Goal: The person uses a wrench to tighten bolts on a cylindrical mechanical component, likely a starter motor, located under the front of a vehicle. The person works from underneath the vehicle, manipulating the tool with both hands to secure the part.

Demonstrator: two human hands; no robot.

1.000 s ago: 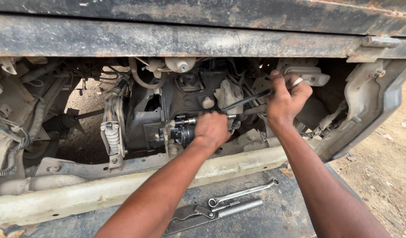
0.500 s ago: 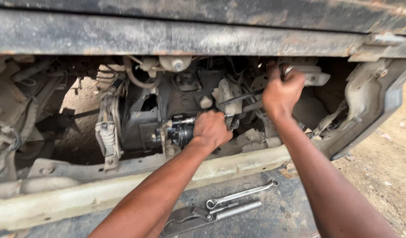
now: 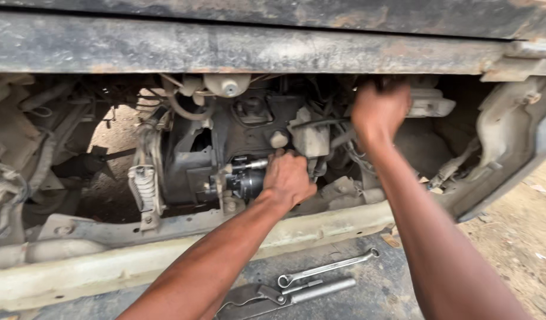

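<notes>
Black cylindrical motor unit (image 3: 244, 178), grimy, mounted horizontally in the engine bay at scene centre, metal stub on its top. Left hand (image 3: 287, 178) wraps its right end. Right hand (image 3: 379, 109) grips dark hoses (image 3: 338, 139) up and farther right.

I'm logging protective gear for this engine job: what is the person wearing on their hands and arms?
Nothing shows on either. The left hand and right hand are bare, with no gloves, and no rings or watch can be seen. Both forearms are uncovered as far as the frame edge, so no sleeves, bands or straps appear. The right hand is motion-blurred, so fine detail there is unclear.
</notes>
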